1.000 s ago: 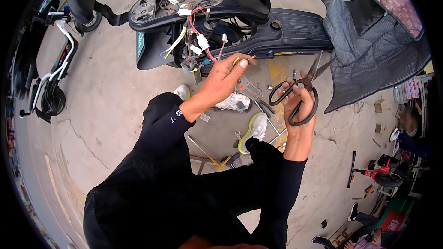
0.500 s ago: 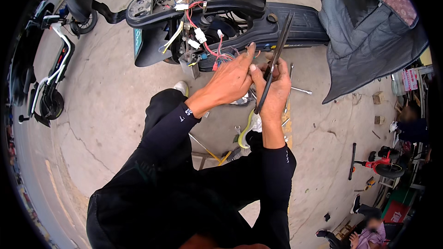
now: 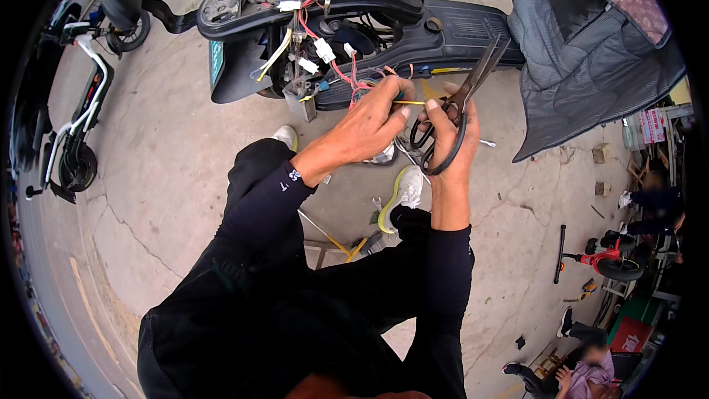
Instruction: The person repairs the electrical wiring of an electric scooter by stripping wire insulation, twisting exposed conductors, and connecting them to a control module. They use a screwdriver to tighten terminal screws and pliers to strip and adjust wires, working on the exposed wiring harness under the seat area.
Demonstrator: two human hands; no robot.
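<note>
A thin yellow wire (image 3: pixel 412 102) stretches between my two hands. My left hand (image 3: pixel 369 124) is closed on one part of it, close to the red and white wires and plugs (image 3: pixel 324 50) of an opened electric scooter (image 3: pixel 469 29). In my right hand (image 3: pixel 454 140) is a pair of dark scissors (image 3: pixel 464 96), with the handle loops against the palm and fingers. Their blades point up and away, slightly apart. The thumb and a finger of that same hand pinch the wire's right end. Some of the left fingers are hidden behind that hand.
A grey quilted cover (image 3: pixel 576 89) hangs at the scooter's right end. Wrenches, among them a small one (image 3: pixel 376 205), lie on the concrete by my shoes. Farther right are a red child's bike (image 3: pixel 609 264) and a seated person (image 3: pixel 591 369); another scooter (image 3: pixel 88 103) stands left.
The scissors have turned in my right hand, and their blades have parted. Both hands have come level, and the yellow wire now shows pulled between them.
</note>
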